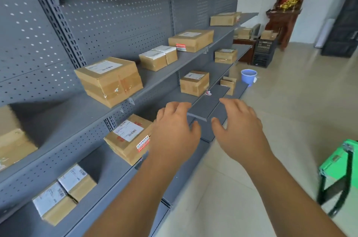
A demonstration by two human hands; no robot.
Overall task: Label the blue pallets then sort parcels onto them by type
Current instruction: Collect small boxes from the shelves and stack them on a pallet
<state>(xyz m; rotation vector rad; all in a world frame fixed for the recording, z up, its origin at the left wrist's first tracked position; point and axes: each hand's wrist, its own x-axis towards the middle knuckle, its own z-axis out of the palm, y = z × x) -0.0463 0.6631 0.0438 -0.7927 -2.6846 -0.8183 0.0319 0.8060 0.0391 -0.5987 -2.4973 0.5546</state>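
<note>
Both my hands reach out in front of a grey shelving unit (64, 120) that holds several cardboard parcels. My left hand (174, 132) is open, fingers spread, just right of a taped parcel with a white label and a red sticker (127, 138) on a lower shelf. Beside it my right hand (240, 126) is open too, over the shelf edge and the floor. Neither hand holds anything. A larger parcel (109, 80) sits on the shelf above, and a small parcel (194, 82) lies further along. No blue pallet is in view.
More parcels (190, 40) line the upper shelf. A pair of labelled boxes (64, 192) sits on the bottom shelf. A blue bucket (249, 76) and black crates (263, 51) stand on the tiled floor ahead. A green cart (339, 169) is at the right edge.
</note>
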